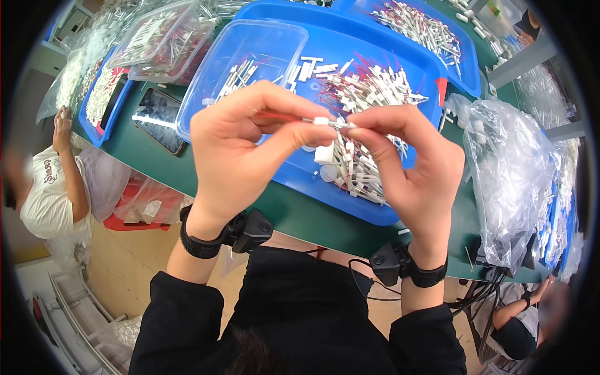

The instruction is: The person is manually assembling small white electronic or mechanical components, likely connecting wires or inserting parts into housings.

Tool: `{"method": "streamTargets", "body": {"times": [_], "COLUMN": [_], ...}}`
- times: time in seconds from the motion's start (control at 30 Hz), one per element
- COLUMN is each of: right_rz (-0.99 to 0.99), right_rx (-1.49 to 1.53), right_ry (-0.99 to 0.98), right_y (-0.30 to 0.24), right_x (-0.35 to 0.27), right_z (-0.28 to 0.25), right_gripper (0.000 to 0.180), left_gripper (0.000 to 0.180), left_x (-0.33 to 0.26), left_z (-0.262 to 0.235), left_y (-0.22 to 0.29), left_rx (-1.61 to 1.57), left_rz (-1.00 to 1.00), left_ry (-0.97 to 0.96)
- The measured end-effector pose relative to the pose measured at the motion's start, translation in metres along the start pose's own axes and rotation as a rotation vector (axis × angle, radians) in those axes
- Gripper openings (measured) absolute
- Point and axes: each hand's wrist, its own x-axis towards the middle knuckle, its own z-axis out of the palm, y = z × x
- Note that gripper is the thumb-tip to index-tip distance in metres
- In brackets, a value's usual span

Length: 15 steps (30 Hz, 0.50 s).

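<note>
Both hands meet above a blue tray [369, 215], pinching a small wired part [340, 124] with white ends and a thin metal-grey body. My left hand [240, 147] grips its left end between thumb and forefinger, and red wire runs back under those fingers. My right hand [415, 159] pinches the right end with thumb and fingertip. Beneath them in the tray lies a pile of similar white and grey parts [369, 169] with red wires. A clear plastic box [290, 40] holding more such parts stands in the tray's left side, partly hidden by my left hand.
A phone [159, 119] lies on the green table [181, 178] to the left. Beyond it are a small blue bin [106, 128] and clear tubs [153, 44]. Another blue tray [465, 69] sits at the back right. Plastic bags [509, 175] crowd the right. Other people are at both sides.
</note>
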Motion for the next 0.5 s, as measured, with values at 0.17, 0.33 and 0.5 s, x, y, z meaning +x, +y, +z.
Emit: {"method": "streamTargets", "body": {"times": [0.17,0.33,0.5], "right_rz": [-0.098,-0.180,-0.253], "right_rx": [-0.024,-0.082,-0.190], "right_ry": [0.027,-0.091,-0.172], "right_y": [-0.001,-0.005,0.001], "right_x": [-0.003,-0.001,0.000], "right_z": [0.005,-0.001,0.000], "right_gripper": [0.012,0.026,0.032], "left_gripper": [0.011,0.015,0.031], "left_x": [-0.001,-0.004,0.004], "left_z": [0.003,-0.001,-0.018], "left_y": [-0.003,-0.005,-0.005], "left_rx": [0.009,0.017,0.328], "left_rz": [0.042,0.044,0.103], "left_ry": [0.007,-0.052,-0.245]}}
